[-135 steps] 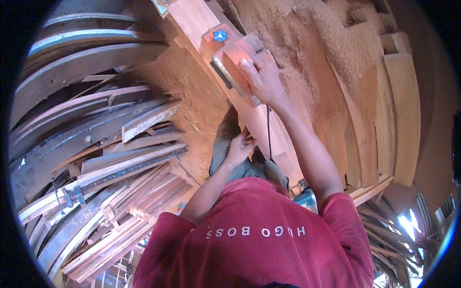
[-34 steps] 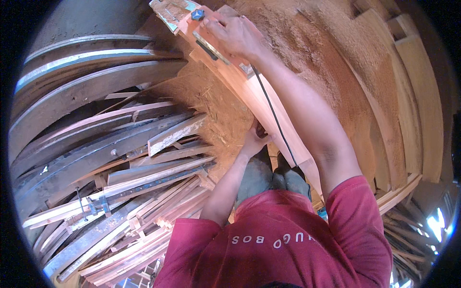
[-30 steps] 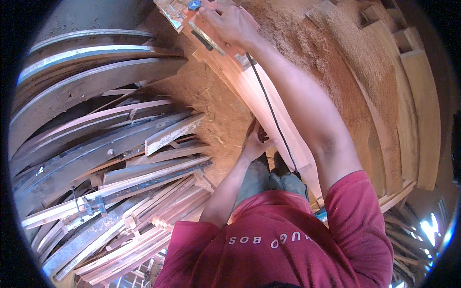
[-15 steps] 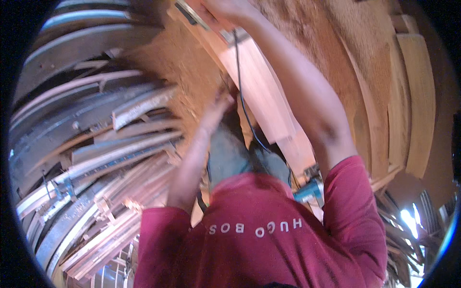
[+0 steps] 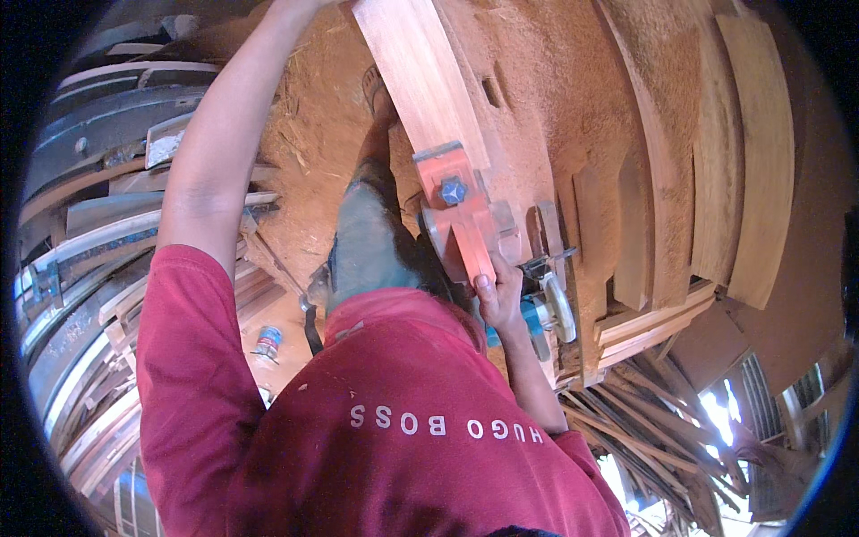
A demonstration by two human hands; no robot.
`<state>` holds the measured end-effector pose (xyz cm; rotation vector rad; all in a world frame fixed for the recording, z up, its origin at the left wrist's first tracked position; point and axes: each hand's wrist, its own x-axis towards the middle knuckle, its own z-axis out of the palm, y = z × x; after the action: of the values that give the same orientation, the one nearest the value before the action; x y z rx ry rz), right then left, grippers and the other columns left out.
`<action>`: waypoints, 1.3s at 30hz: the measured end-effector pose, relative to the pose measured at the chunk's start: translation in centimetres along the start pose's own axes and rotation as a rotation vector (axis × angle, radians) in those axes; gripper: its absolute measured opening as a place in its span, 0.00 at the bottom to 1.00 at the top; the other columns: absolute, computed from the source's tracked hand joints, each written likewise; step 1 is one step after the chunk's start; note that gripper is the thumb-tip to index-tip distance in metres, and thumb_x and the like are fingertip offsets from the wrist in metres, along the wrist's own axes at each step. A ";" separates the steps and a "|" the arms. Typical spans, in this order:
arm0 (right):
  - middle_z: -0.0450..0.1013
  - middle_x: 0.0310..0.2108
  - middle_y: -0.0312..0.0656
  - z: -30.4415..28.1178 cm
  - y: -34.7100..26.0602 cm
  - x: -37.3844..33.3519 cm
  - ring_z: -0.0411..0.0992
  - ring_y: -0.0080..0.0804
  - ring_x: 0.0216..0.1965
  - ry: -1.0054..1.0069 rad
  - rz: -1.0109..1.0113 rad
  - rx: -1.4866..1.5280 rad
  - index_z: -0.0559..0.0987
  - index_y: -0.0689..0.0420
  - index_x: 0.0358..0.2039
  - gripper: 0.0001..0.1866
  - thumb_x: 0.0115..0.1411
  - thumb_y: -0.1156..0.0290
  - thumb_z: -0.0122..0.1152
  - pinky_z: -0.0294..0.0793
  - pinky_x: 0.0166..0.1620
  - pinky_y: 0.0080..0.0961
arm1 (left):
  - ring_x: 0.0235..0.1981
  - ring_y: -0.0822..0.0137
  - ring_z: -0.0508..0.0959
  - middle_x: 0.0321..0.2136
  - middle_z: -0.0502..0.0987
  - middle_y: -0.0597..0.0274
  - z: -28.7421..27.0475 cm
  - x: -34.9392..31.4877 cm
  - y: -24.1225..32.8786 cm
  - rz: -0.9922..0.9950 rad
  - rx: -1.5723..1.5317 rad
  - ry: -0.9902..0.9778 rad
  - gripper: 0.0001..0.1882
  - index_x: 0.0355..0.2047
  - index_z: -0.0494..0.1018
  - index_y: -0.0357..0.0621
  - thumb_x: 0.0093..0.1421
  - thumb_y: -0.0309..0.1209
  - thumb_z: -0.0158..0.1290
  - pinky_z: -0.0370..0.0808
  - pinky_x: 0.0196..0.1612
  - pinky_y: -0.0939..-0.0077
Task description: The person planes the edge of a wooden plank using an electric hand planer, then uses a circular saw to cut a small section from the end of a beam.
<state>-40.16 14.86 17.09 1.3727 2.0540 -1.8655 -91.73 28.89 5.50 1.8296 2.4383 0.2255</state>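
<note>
My right hand [image 5: 501,294] is closed around the rear handle of an orange electric planer [image 5: 470,215] with a blue knob. The planer rests on the near part of a long pale wooden board [image 5: 420,72], which runs away from me toward the top edge. My left arm stretches far forward along the board's left side. Only the base of my left hand [image 5: 320,3] shows at the top edge, near the board's far part; its fingers are cut off.
Just right of my right hand lies a blue-green power tool [image 5: 553,309]. A small can [image 5: 267,342] stands at the lower left. Boards [image 5: 756,161] line the right side over sawdust; stacked timber [image 5: 116,295] fills the left. My leg [image 5: 371,224] stands left of the board.
My right hand has drawn the planer back along the board toward me. My left arm has swung from beside the board's middle to far forward.
</note>
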 end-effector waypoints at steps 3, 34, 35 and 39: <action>0.76 0.31 0.56 0.4 -0.9 2.8 0.78 0.55 0.33 0.044 0.002 0.066 0.77 0.65 0.43 0.26 0.63 0.51 0.55 0.74 0.37 0.42 | 0.54 0.47 0.75 0.56 0.74 0.47 0.1 0.8 -0.6 -0.058 -0.081 -0.109 0.28 0.55 0.73 0.42 0.69 0.50 0.37 0.71 0.57 0.53; 0.73 0.27 0.46 7.3 -34.2 51.1 0.71 0.35 0.31 0.169 -0.496 -0.049 0.79 0.63 0.35 0.27 0.69 0.48 0.48 0.68 0.35 0.35 | 0.43 0.69 0.78 0.42 0.79 0.59 3.3 -21.0 13.3 -1.167 -1.766 -0.289 0.27 0.53 0.71 0.35 0.73 0.49 0.41 0.74 0.47 0.73; 0.77 0.36 0.58 7.3 -36.4 51.0 0.77 0.50 0.39 0.087 -0.465 -0.003 0.81 0.61 0.42 0.31 0.69 0.44 0.44 0.73 0.44 0.43 | 0.41 0.70 0.78 0.42 0.79 0.61 2.9 -21.1 13.5 -1.214 -1.806 -0.287 0.26 0.54 0.72 0.37 0.73 0.49 0.41 0.74 0.46 0.73; 0.77 0.37 0.60 7.4 -40.6 55.5 0.77 0.52 0.42 0.256 -0.585 -0.100 0.81 0.63 0.39 0.31 0.69 0.45 0.45 0.72 0.45 0.42 | 0.44 0.66 0.78 0.43 0.78 0.61 3.4 -22.1 14.5 -1.306 -1.863 -0.343 0.28 0.56 0.70 0.40 0.72 0.52 0.40 0.74 0.49 0.69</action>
<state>-102.50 44.74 15.32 1.1124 2.8841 -1.7892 -71.21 11.91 4.10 -0.4395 1.3297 1.1929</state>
